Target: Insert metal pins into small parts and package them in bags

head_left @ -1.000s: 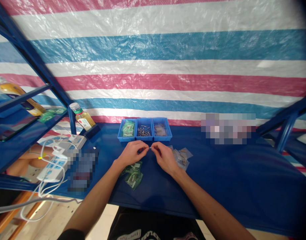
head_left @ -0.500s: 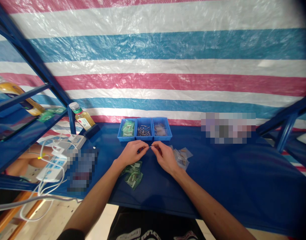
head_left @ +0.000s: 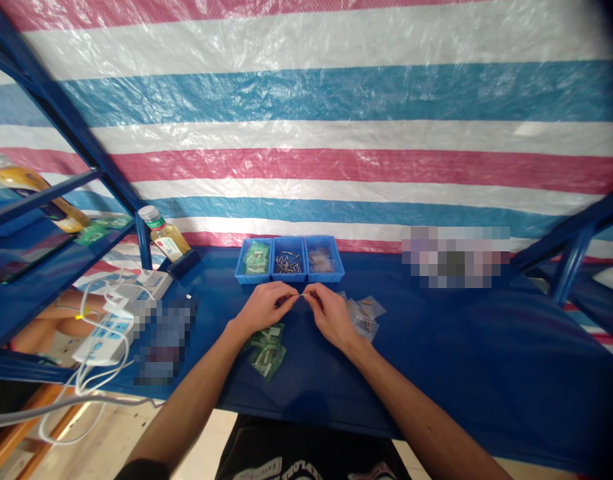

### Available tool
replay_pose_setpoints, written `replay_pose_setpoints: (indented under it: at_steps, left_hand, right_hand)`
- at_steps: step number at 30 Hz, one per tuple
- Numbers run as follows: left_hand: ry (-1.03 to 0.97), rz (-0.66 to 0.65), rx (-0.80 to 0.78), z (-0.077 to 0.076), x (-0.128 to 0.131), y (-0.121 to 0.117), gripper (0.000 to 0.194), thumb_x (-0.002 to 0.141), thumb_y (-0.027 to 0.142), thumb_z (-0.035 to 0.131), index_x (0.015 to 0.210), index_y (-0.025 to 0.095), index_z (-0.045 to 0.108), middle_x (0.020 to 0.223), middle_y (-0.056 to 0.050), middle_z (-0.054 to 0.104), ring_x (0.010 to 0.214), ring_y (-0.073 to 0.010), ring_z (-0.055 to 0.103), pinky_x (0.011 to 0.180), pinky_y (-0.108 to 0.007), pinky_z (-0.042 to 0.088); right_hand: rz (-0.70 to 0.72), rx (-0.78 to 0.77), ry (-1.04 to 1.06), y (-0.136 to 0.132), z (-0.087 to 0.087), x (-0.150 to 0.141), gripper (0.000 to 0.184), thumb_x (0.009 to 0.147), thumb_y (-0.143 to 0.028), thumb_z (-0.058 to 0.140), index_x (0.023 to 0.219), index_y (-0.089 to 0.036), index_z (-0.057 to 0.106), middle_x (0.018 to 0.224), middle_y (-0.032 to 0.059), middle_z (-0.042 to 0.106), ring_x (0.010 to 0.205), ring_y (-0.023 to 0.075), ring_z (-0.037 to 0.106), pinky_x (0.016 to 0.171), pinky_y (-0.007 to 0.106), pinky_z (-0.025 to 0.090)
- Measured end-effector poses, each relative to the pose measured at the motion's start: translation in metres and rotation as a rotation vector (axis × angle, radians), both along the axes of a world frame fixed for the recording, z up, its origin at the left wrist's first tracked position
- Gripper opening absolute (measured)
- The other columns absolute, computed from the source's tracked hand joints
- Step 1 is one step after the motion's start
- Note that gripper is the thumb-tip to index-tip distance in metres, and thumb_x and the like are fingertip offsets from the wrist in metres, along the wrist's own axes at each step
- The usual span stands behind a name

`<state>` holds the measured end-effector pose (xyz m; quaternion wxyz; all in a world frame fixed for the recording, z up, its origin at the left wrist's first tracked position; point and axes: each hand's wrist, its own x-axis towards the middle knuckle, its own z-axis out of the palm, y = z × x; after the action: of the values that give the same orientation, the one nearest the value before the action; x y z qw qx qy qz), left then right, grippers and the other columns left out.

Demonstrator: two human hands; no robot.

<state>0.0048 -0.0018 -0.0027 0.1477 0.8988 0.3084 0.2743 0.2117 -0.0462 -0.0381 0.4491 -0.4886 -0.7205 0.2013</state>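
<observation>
Between my fingertips is a small, thin metal pin (head_left: 301, 295), too small to make out as a screw or a rod. My left hand (head_left: 264, 304) pinches its left end and my right hand (head_left: 329, 312) its right end. Just beyond my hands stand three joined blue bins: the left bin (head_left: 239, 272) holds green packets, the middle bin (head_left: 289, 277) loose metal pieces, the right bin (head_left: 327, 277) clear packets. Green packets (head_left: 267, 353) lie by my left wrist. Clear packets (head_left: 367, 313) with small metal pieces lie right of my right hand.
White power strips (head_left: 106, 337) with tangled cables sit at the left, near a bottle (head_left: 165, 235) and a pixelated flat object (head_left: 166, 343). Another pixelated item (head_left: 456, 257) is at the back right. Blue frame posts (head_left: 143, 237) bound the table. Part of another person shows at far left.
Both hands stay almost in place, still pinching the small pin. The view has shifted very slightly.
</observation>
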Motion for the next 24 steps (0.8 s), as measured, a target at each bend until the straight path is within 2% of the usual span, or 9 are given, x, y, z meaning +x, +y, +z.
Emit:
replay_pose_setpoints:
  at_steps: [6, 10, 24]
  left_hand:
    - [0.004, 0.009, -0.002, 0.0003, -0.0003, 0.0, 0.02, 0.102, 0.029, 0.055, 0.103, 0.018, 0.072, 0.082, -0.004, 0.067, 0.073, -0.0144, 0.06, 0.069, -0.025, 0.045]
    - [0.0, 0.012, -0.004, 0.002, -0.0007, -0.0004, 0.02, 0.103, 0.03, 0.054, 0.101, 0.018, 0.071, 0.082, -0.004, 0.067, 0.072, -0.0142, 0.06, 0.068, -0.025, 0.045]
    - [-0.005, 0.0, -0.012, 0.0032, -0.0008, -0.0014, 0.02, 0.101, 0.029, 0.055, 0.105, 0.018, 0.071, 0.081, -0.003, 0.065, 0.072, -0.0141, 0.059, 0.067, -0.025, 0.046]
  right_hand:
    - [-0.01, -0.002, -0.006, 0.0004, -0.0009, 0.0006, 0.018, 0.104, -0.032, 0.049, 0.099, -0.025, 0.065, 0.092, 0.0037, 0.072, 0.084, 0.0225, 0.067, 0.076, 0.032, 0.047]
    - [0.037, 0.006, 0.004, 0.0004, -0.002, -0.0001, 0.015, 0.102, -0.029, 0.05, 0.106, -0.025, 0.064, 0.095, 0.0034, 0.072, 0.08, 0.021, 0.066, 0.072, 0.03, 0.048]
    - [0.078, 0.037, 0.022, -0.0007, 0.001, -0.0005, 0.017, 0.103, -0.028, 0.048, 0.101, -0.024, 0.065, 0.096, 0.0043, 0.071, 0.085, 0.021, 0.067, 0.078, 0.032, 0.05]
